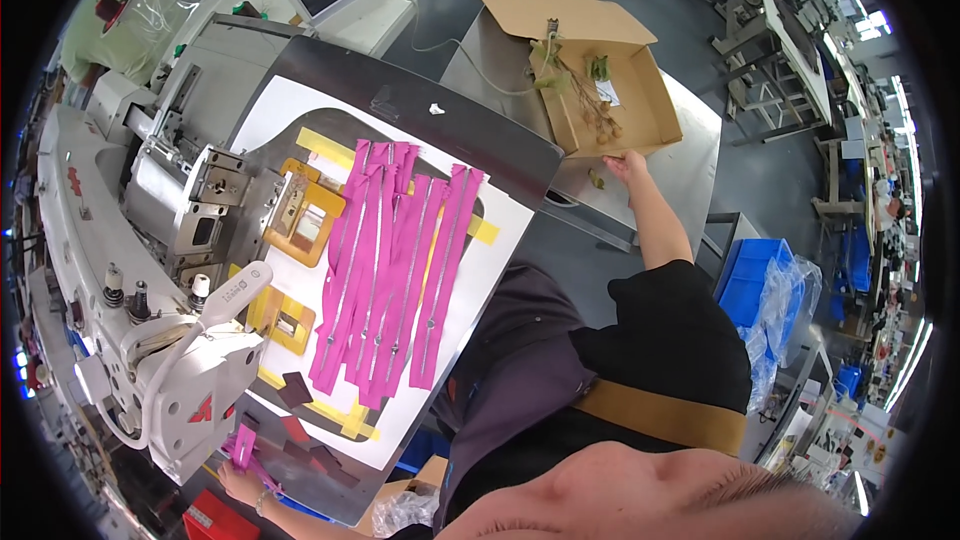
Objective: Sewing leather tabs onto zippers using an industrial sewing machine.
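Observation:
My left hand (240, 485) is low at the left, beside the sewing machine's head. Its fingers are closed around a pink zipper (243, 448), partly hidden by the hand. My right arm stretches far to the right, and my right hand (628, 168) pinches the near edge of an open cardboard box (642, 120). Dried stems and leaves (597, 108) and a small white paper lie inside that box. Several pink zippers (395, 270) with metal teeth and pulls lie side by side and overlapping on a white sheet (510, 230) before me.
A large white sewing machine (90, 230) with yellow clamp frames (315, 225) stands left of the zippers. Dark red pieces (320, 460) lie near the table's edge. A red box (220, 518) is at lower left. Blue crates (750, 275) with clear plastic stand at right.

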`<state>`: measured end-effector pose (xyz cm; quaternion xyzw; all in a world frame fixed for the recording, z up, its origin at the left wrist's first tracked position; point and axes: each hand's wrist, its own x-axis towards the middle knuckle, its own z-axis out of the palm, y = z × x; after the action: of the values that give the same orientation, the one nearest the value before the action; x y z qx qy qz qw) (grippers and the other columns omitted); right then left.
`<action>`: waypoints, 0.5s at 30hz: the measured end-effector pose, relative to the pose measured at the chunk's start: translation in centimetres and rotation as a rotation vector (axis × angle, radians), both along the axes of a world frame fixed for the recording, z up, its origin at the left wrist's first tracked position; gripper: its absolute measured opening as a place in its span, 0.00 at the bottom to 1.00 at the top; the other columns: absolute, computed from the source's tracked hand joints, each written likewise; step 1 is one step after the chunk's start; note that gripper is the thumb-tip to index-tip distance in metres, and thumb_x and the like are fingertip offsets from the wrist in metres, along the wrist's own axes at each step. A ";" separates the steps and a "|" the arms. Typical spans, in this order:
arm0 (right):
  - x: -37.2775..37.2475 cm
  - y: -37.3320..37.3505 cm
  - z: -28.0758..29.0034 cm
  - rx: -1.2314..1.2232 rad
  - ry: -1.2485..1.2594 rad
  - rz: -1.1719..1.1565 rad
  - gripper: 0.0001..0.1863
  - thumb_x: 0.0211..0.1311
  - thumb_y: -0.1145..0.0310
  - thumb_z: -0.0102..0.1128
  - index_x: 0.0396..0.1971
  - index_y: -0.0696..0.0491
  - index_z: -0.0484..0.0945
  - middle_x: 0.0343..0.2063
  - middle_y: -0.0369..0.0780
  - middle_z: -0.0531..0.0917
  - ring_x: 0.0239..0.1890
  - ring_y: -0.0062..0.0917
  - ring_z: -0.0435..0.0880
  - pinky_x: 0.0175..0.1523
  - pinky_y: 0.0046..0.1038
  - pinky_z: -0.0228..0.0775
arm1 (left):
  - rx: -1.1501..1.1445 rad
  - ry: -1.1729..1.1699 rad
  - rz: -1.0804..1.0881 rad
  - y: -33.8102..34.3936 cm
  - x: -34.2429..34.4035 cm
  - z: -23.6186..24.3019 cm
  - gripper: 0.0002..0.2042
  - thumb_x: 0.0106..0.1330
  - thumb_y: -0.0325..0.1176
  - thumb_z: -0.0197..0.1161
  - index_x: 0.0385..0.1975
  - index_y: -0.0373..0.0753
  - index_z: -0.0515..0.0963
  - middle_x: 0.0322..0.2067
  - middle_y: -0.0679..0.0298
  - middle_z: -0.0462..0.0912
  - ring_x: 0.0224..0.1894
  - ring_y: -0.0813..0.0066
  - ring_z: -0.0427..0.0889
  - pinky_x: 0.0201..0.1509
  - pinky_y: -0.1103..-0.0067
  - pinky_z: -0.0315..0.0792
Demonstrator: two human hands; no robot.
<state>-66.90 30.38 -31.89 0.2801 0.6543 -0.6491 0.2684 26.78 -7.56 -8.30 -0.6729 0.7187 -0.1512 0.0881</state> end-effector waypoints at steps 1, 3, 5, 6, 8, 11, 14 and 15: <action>0.0 0.3 0.0 -0.005 0.002 -0.038 0.16 0.64 0.75 0.38 0.48 0.66 0.67 0.38 0.53 0.80 0.36 0.41 0.83 0.35 0.30 0.80 | -0.011 0.007 -0.011 0.1 0.1 0.0 0.12 0.54 0.36 0.59 0.36 0.39 0.76 0.38 0.62 0.76 0.45 0.57 0.75 0.42 0.62 0.67; 0.0 1.2 0.2 -0.013 -0.001 -0.076 0.16 0.64 0.76 0.38 0.48 0.66 0.67 0.39 0.53 0.80 0.37 0.42 0.83 0.35 0.31 0.80 | -0.019 0.010 -0.028 0.1 0.1 0.0 0.12 0.54 0.37 0.59 0.35 0.39 0.76 0.38 0.62 0.76 0.44 0.57 0.75 0.41 0.62 0.68; -0.1 2.6 0.2 -0.010 -0.002 -0.128 0.16 0.64 0.76 0.37 0.48 0.65 0.68 0.39 0.53 0.80 0.38 0.42 0.83 0.36 0.31 0.80 | 0.000 0.001 0.008 0.1 0.0 -0.2 0.11 0.55 0.37 0.60 0.35 0.39 0.76 0.37 0.61 0.77 0.44 0.56 0.75 0.41 0.62 0.69; -0.2 3.4 0.1 -0.040 -0.019 -0.195 0.15 0.64 0.76 0.37 0.48 0.65 0.68 0.40 0.53 0.79 0.39 0.43 0.83 0.37 0.32 0.81 | 0.009 -0.007 0.023 0.0 0.0 -0.3 0.11 0.55 0.37 0.60 0.35 0.39 0.76 0.37 0.61 0.77 0.44 0.56 0.75 0.41 0.62 0.69; -0.3 5.2 -0.2 -0.070 -0.035 -0.263 0.15 0.65 0.76 0.37 0.48 0.64 0.68 0.41 0.53 0.79 0.39 0.43 0.83 0.38 0.32 0.81 | -0.039 0.025 0.004 0.0 0.1 -0.4 0.11 0.54 0.36 0.60 0.34 0.38 0.76 0.36 0.60 0.77 0.43 0.55 0.76 0.41 0.62 0.69; -0.3 8.3 -0.9 -0.107 0.025 -0.302 0.17 0.66 0.75 0.32 0.48 0.65 0.66 0.38 0.55 0.80 0.35 0.43 0.84 0.33 0.31 0.82 | -0.026 0.028 -0.020 -0.2 0.4 -0.5 0.11 0.54 0.35 0.61 0.34 0.37 0.76 0.36 0.59 0.77 0.42 0.54 0.76 0.41 0.61 0.69; -0.4 11.5 -1.2 -0.112 0.019 -0.365 0.16 0.66 0.74 0.33 0.48 0.64 0.68 0.37 0.53 0.80 0.35 0.42 0.84 0.32 0.30 0.82 | -0.006 0.089 -0.011 -0.3 0.4 -0.5 0.11 0.53 0.34 0.61 0.34 0.37 0.75 0.36 0.58 0.77 0.41 0.52 0.75 0.41 0.61 0.69; -0.3 12.3 -1.3 -0.119 0.004 -0.356 0.16 0.67 0.74 0.34 0.47 0.64 0.69 0.36 0.53 0.81 0.35 0.42 0.84 0.31 0.30 0.82 | 0.001 0.086 -0.015 -0.3 0.3 -0.5 0.11 0.53 0.34 0.61 0.34 0.37 0.75 0.36 0.58 0.77 0.41 0.52 0.75 0.41 0.61 0.69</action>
<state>-67.22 42.73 -33.20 0.3738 0.5553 -0.7245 0.1643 27.05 -7.86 -8.83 -0.6735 0.7268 -0.1225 0.0562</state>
